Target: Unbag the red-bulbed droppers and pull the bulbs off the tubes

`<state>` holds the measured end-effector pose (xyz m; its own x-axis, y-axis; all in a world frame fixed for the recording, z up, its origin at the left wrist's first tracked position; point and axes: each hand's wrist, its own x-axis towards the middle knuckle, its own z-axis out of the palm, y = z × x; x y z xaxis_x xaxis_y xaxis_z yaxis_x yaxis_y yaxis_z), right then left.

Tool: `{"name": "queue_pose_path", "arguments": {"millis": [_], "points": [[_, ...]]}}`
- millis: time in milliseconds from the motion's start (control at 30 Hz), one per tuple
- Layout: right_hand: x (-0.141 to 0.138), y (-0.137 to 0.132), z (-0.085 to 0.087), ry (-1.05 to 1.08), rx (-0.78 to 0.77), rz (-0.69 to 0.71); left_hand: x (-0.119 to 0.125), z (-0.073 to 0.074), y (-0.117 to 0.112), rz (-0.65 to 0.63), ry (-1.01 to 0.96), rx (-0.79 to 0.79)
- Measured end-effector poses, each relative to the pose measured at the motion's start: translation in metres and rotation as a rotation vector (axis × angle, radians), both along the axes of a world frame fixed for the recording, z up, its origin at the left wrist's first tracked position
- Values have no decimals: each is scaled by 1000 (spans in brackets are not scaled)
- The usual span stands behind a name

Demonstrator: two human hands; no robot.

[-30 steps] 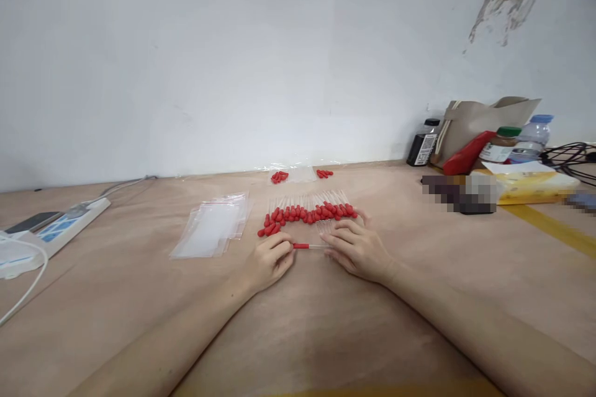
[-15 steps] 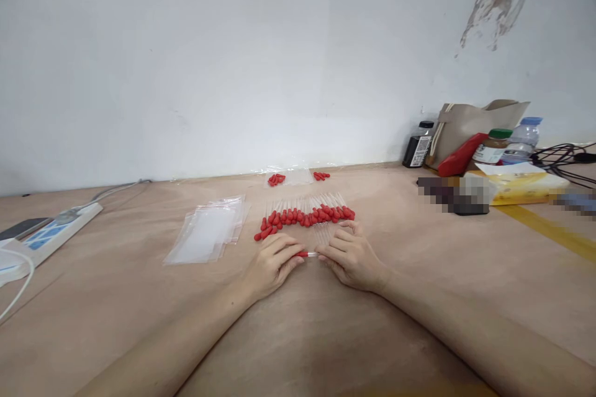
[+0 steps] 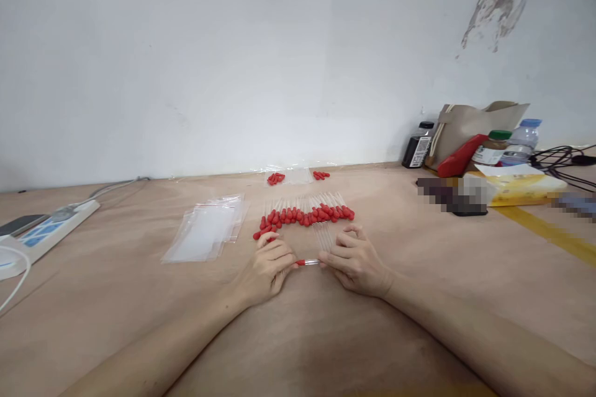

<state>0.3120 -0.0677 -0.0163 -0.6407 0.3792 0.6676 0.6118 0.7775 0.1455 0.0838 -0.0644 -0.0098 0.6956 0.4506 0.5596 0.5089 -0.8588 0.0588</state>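
Note:
Both hands rest on a tan wooden table (image 3: 326,347). My left hand (image 3: 267,267) pinches the red bulb end of a small glass dropper (image 3: 308,262) lying sideways between the hands. My right hand (image 3: 354,258) pinches its clear glass end. Just beyond my fingers lies a row of several droppers with red bulbs (image 3: 305,215). A few bare glass tubes (image 3: 322,234) lie near my right fingers.
A stack of clear zip bags (image 3: 205,232) lies left of the droppers. Loose red bulbs (image 3: 275,178) sit by the wall. A power strip (image 3: 44,231) and cable are far left. A bag (image 3: 475,130), bottles (image 3: 524,141), a yellow pack (image 3: 521,189) and cables crowd the right.
Both hands have drawn a little nearer to me with the dropper still held between them. The view has shifted slightly.

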Motion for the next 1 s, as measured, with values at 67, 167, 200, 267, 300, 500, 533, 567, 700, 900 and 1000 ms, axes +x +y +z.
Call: {"name": "queue_pose_path", "arguments": {"millis": [67,167,200,267,300,500,533,567,700,900,1000], "points": [[2,-2,0,1,8,15,-2,-1,-1,-25,-14,12],[10,0,2,46,-9,-2,-12,0,-1,10,-78,-10],[13,1,2,81,-23,-32,-17,2,0,56,-127,-29],[19,6,2,173,-61,-123,-28,7,4,193,-252,-79],[21,9,2,216,-84,-173,-33,10,7,271,-310,-104],[20,18,-5,187,-144,-320,-55,20,30,636,-358,-330],[20,18,-5,166,-132,-334,-59,19,34,667,-355,-382],[19,18,-6,150,-118,-350,-62,17,39,693,-361,-426],[18,18,-6,111,-97,-412,-69,8,54,737,-461,-504],[12,17,-6,113,-172,-398,-68,2,57,704,-424,-542],[9,15,-5,108,-185,-384,-65,4,54,697,-420,-576]]}}
